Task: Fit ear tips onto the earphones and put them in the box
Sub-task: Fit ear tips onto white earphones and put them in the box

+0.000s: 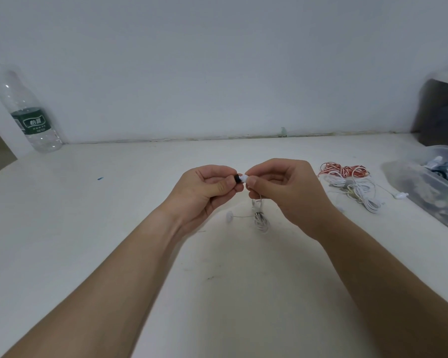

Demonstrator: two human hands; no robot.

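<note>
Above the desk [114,228], left hand [204,192] is pinching a black ear tip [236,178] against the white earphone [243,178] that right hand [285,192] is gripping, left of the clear box [424,192].

Place: small hand-assembly work station in a plain room.
Surface: white table [114,228], scuffed and marked, set against the wall.
Wall [217,60]: bare, white.
Stock: coiled earphone cables [352,184], white and red-white, loose on the table.
Storage: clear plastic box [422,200] of small parts, right edge.
Other: water bottle [27,112], far left.
</note>
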